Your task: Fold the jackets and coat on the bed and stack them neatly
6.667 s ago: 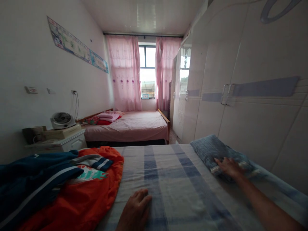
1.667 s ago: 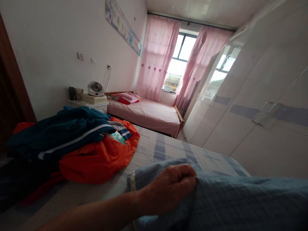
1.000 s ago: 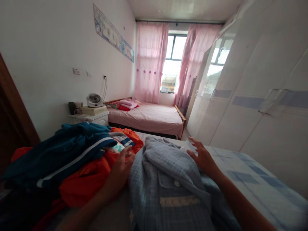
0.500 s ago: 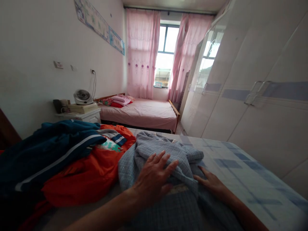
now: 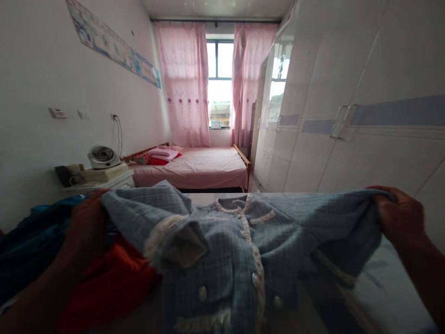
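A blue-grey jacket (image 5: 222,246) with cream fringed trim and round buttons is stretched out in front of me, its neckline at the top. My left hand (image 5: 91,213) is closed on one sleeve at the left, fingers partly in shadow. At the far right my right hand (image 5: 399,211) pinches the other sleeve, which is pulled out sideways. The lower part of the jacket runs out of the picture. Beside and below my left arm lie an orange-red garment (image 5: 111,283) and a dark teal garment (image 5: 31,236).
A bed surface with a blue-and-white checked sheet (image 5: 382,273) lies under the jacket. Beyond it are a pink-covered bed (image 5: 208,162) and a white nightstand (image 5: 121,178) bearing a small fan (image 5: 103,157). Tall white wardrobes (image 5: 313,157) line the right side.
The jacket was bunched on the bed under both hands. Now it is spread wide, with my hands moved far apart and gripping its sleeves. My view has turned slightly right.
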### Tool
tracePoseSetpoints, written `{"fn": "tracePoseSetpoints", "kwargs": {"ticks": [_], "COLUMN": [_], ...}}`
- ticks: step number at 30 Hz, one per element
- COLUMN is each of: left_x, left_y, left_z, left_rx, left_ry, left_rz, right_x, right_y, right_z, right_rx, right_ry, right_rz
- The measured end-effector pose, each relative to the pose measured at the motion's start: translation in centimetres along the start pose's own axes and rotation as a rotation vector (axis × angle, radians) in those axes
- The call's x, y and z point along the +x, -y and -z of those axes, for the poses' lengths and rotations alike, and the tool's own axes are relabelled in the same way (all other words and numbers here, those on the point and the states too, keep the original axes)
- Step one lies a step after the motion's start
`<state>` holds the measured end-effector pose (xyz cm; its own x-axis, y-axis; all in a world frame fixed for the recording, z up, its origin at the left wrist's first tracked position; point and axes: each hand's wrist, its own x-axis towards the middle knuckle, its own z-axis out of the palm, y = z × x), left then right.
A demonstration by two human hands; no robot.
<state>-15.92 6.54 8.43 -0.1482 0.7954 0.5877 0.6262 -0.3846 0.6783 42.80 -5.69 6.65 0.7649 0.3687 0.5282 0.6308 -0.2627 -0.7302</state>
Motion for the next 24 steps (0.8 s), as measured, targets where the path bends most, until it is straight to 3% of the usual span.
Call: {"fn": "tracePoseSetpoints", "kwargs": {"ticks": [3,5,7,9,10,11,12,15,19,24], "left_x": [-0.3,-0.9,-1.4,-1.9,-2.0,-2.1,-2.1,-2.1,-1.8,-1.8], "left_y": [3.5,4.0,2.3,-0.8,-2.6,-4.1,-5.2,-5.4,-0.6,3.3], "left_z": [1.0,0.8,0.2,-1.1,-2.2,-3.6,-5.3,-11.6,-17.6,-18.9], "left_rx": [0.098,0.143,0.220,0.337,0.388,0.415,0.441,0.550,0.602,0.574], "left_ry": [0.082,0.060,-0.066,-0.184,-0.182,-0.114,0.037,0.570,0.728,0.804], "left_rz": [0.107,0.153,0.017,-0.270,-0.415,-0.530,-0.572,-0.388,-0.240,-0.141], "right_x": [1.2,1.5,1.3,0.8,0.4,0.0,-0.5,-2.3,-4.6,-5.8], "right_y": [-5.2,-8.0,-9.4,-9.2,-8.6,-7.8,-7.0,-5.5,-6.2,-6.7], "right_z": [0.2,-0.1,-0.8,-2.1,-3.0,-4.1,-5.4,-9.6,-13.4,-13.7], "right_rx": [-0.211,-0.359,-0.485,-0.556,-0.555,-0.532,-0.507,-0.462,-0.456,-0.426], "right_ry": [0.040,0.126,0.191,0.235,0.290,0.357,0.433,0.624,0.733,0.813], "right_rz": [-0.065,-0.076,0.004,0.162,0.244,0.306,0.349,0.382,0.372,0.396]}}
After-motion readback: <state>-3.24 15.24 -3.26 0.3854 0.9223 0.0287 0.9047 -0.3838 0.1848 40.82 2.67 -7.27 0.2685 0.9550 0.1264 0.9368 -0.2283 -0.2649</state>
